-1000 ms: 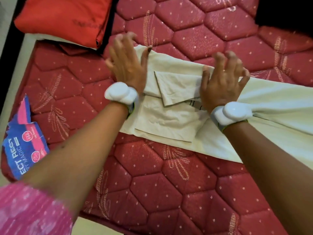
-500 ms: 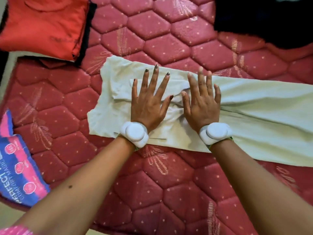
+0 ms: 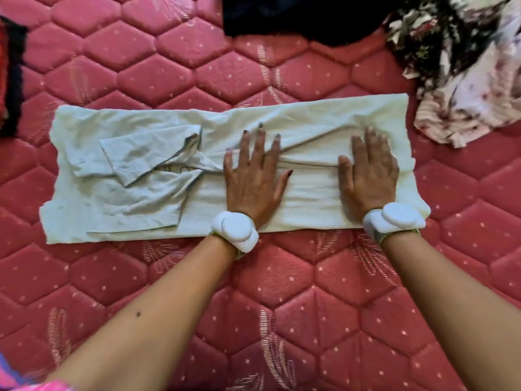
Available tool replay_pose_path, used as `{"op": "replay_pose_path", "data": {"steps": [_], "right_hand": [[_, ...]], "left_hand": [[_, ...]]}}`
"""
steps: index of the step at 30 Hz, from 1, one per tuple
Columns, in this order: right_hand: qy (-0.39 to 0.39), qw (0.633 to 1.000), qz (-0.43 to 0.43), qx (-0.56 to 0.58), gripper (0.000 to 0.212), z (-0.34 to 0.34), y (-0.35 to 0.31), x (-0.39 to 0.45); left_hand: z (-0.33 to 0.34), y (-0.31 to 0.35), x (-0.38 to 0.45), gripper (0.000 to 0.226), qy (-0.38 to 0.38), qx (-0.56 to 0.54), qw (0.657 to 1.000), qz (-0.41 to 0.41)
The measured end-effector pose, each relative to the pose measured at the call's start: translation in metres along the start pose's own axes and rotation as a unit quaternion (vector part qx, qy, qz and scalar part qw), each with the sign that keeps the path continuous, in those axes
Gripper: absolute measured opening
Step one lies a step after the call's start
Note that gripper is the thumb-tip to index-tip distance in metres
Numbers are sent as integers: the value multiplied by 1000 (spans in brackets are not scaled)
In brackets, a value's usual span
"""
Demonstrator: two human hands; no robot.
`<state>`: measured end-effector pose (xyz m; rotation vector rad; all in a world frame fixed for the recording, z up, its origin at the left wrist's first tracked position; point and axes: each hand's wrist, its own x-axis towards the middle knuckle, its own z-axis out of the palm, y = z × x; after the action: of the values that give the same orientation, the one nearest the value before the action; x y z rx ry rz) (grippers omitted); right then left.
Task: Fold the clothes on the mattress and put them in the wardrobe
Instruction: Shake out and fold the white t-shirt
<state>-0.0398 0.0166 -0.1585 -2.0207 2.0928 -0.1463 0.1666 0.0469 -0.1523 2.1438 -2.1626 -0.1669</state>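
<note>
At the far left edge a red and black cloth just pokes into sight on the red quilted mattress. Next comes the pale shirt, laid out as a long strip across the mattress, its sleeve folded inward over the body (rather crumpled there). The left hand lies flat on the middle of the shirt, fingers spread wide and straight, a white wrist device strapped just behind it. Further along, the right hand presses flat near the shirt's right end, fingers straight and close together, with its own white band. A black garment sits at the top edge, and a crumpled floral cloth lies just beyond the shirt's right end.
</note>
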Motion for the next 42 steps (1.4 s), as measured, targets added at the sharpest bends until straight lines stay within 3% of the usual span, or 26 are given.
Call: {"op": "replay_pose_path", "data": {"steps": [4,8,12,16,22,24,26,28,29,30,31,32,33,34,36,38,39,40,42], "right_hand": [[104,989,94,52,43,-14,20,11],[104,961,251,58,49,-25,37,19],[83,975,202,49,46,-24,44,22],[95,965,242,37,45,-28,47,24],[11,974,224,15,74,-40,41,22],[-57,978,195,51,64,-46,48,27],[-146,961,157,175,46,-56,51,33],[-202,931,133,274,37,-68,43,38],[-210,922,115,305,37,-74,31,39],[-215,914,86,333,43,-78,10,39],[-216,905,61,362,49,-83,-12,38],[-220,895,37,387,52,-87,-36,37],[-236,885,9,402,49,-90,-64,36],[-268,870,-18,414,39,-93,-94,33],[-364,805,-43,466,14,-100,-155,24],[-418,740,-47,524,20,-105,-198,18],[-409,732,-37,544,23,-104,-209,17],[-373,741,-28,557,22,-101,-211,20],[-235,806,2,544,22,-87,-197,24]], "left_hand": [[6,35,10,37,70,-16,992,100],[11,50,17,19,136,-28,988,68],[7,56,22,8,158,-43,983,81],[8,63,23,7,121,-84,981,128],[11,73,10,43,57,-45,995,68],[16,75,6,51,16,-11,997,75],[18,75,5,54,-14,-16,996,83],[13,73,11,55,-18,-125,988,86],[4,72,15,55,-22,-240,969,61],[-13,63,19,56,-33,-393,919,-5],[-32,55,23,57,-44,-547,829,-107],[-51,42,27,60,-59,-670,713,-200],[-64,23,28,66,-82,-747,603,-267],[-70,1,26,75,-109,-794,518,-299],[-77,-53,14,90,-108,-848,423,-300],[-81,-99,0,95,-90,-866,392,-296],[-82,-118,-6,97,-96,-859,403,-300],[-83,-129,-9,96,-109,-850,417,-303],[-83,-140,-11,85,-127,-827,442,-323]]}}
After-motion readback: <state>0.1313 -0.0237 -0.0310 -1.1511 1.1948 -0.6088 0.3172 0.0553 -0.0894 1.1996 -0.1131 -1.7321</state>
